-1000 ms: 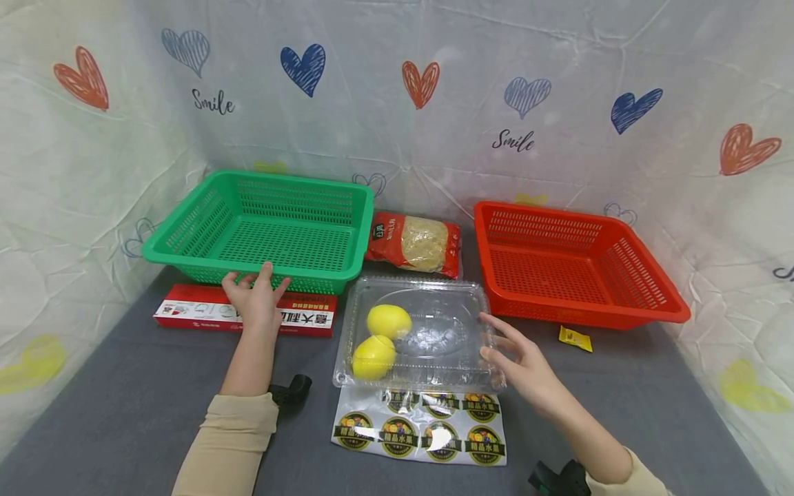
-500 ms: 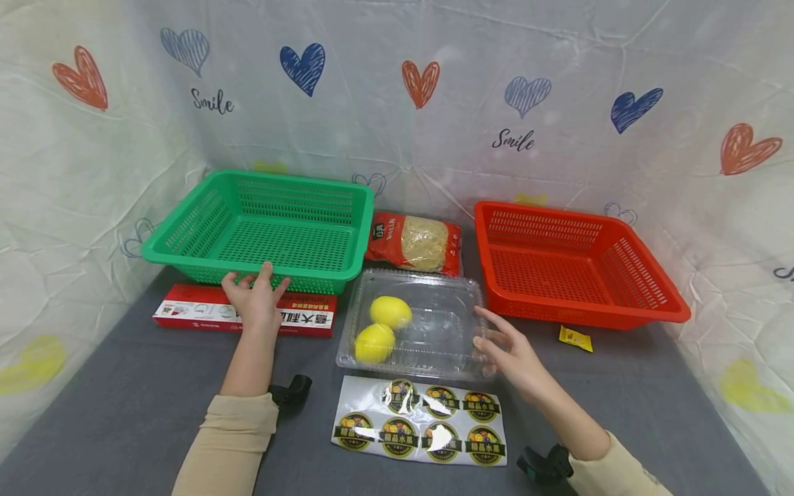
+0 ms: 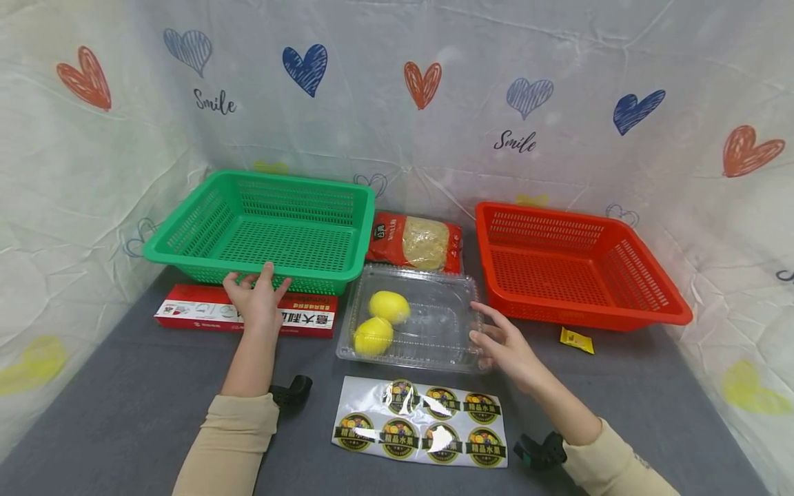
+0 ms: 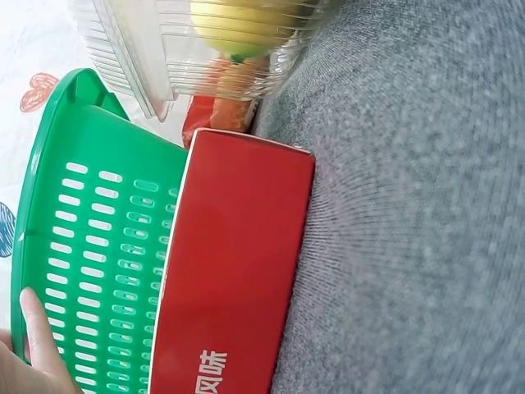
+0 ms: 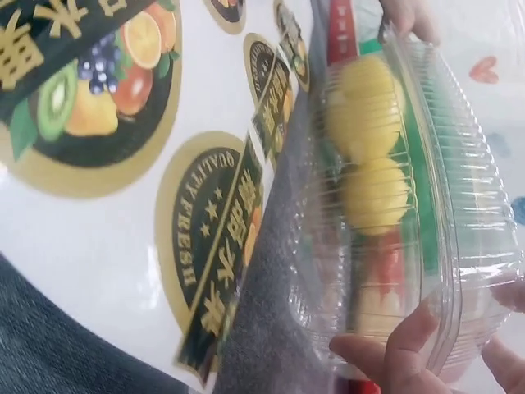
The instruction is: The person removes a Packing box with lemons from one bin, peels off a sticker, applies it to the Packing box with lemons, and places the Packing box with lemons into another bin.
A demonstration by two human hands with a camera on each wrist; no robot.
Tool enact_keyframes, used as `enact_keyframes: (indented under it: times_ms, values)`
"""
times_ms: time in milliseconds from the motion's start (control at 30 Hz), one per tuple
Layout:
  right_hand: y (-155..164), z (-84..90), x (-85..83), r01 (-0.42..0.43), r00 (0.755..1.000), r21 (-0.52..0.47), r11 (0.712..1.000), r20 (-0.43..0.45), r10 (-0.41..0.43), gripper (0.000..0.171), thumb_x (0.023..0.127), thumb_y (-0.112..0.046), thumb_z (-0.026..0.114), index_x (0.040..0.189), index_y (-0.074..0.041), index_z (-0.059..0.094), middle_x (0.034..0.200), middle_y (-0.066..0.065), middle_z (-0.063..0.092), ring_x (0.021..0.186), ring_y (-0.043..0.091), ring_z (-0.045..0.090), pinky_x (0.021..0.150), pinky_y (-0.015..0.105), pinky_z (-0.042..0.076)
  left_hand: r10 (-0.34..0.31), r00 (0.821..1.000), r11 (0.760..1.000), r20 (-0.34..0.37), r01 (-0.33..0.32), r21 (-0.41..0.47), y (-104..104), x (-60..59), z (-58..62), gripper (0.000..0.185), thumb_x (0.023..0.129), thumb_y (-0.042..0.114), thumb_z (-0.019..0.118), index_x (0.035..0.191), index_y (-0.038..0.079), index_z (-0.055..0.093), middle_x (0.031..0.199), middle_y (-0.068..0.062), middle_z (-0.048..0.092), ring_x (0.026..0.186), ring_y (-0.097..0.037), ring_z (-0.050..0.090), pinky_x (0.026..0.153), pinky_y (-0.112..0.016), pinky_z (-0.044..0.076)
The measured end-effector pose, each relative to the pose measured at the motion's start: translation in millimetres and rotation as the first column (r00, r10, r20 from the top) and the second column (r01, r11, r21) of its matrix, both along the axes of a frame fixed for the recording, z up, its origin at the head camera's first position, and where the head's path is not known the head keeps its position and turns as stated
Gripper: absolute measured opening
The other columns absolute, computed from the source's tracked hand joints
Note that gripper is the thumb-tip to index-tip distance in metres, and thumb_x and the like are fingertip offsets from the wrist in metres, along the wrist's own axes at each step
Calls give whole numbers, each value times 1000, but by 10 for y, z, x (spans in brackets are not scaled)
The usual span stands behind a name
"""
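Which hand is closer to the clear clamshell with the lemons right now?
Right. The right hand holds the clear clamshell at its right edge; the left hand rests apart on the red box.

Place: staged tabletop booth, not a lived-in room
Backdrop: crinkled heart-printed sheet (image 3: 434, 103) hung round three edges
Surface: grey cloth-covered tabletop (image 3: 124, 413)

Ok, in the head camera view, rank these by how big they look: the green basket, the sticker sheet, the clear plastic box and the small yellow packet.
1. Green basket, largest.
2 and 3. Sticker sheet and clear plastic box look about alike; the sheet lies nearer the camera, so I won't rank them.
4. Small yellow packet, clearly smallest.
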State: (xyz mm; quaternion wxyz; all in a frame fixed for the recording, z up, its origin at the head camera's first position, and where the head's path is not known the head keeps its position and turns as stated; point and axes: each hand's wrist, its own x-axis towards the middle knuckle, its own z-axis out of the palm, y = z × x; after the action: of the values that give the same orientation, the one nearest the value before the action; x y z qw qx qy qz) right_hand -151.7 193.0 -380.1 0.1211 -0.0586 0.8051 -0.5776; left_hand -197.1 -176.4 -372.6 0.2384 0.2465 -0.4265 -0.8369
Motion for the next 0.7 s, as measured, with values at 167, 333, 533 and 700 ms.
enact_keyframes:
  times_ms: [167, 333, 533, 700]
  values:
    - [27, 8, -14, -38, 999, 0, 999, 15, 38, 57, 92, -13, 55, 141, -15, 27, 132, 31, 38, 92, 32, 58, 59, 30, 51, 3, 1000, 1000, -3, -3, 10, -9, -17, -20, 48, 88, 17, 58, 119, 17, 22, 100, -2, 33, 96, -15, 49, 76, -30, 52]
    - [38, 6, -11, -57, 998, 6, 998, 16, 57, 58, 92, -14, 55, 142, -14, 26, 133, 32, 36, 96, 36, 57, 61, 32, 52, -2, 1000, 1000, -5, 2, 5, -11, -14, -25, 47, 88, 17, 58, 118, 17, 22, 101, -2, 34, 95, -15, 50, 78, -32, 52]
    - [35, -3, -11, -55, 998, 11, 998, 25, 54, 57, 92, -16, 56, 141, -16, 27, 134, 30, 36, 102, 40, 55, 64, 36, 53, -19, 1000, 1000, -17, 19, 0, -8, -5, -14, 50, 88, 19, 58, 120, 17, 20, 100, -1, 33, 95, -13, 49, 78, -31, 52]
    - [43, -8, -13, -54, 998, 16, 998, 29, 54, 59, 92, -19, 56, 142, -16, 26, 134, 31, 36, 102, 39, 55, 65, 37, 53, -17, 1000, 1000, -14, 18, 5, -4, 6, 0, 50, 88, 18, 58, 120, 17, 20, 101, -2, 33, 95, -14, 48, 77, -30, 52]
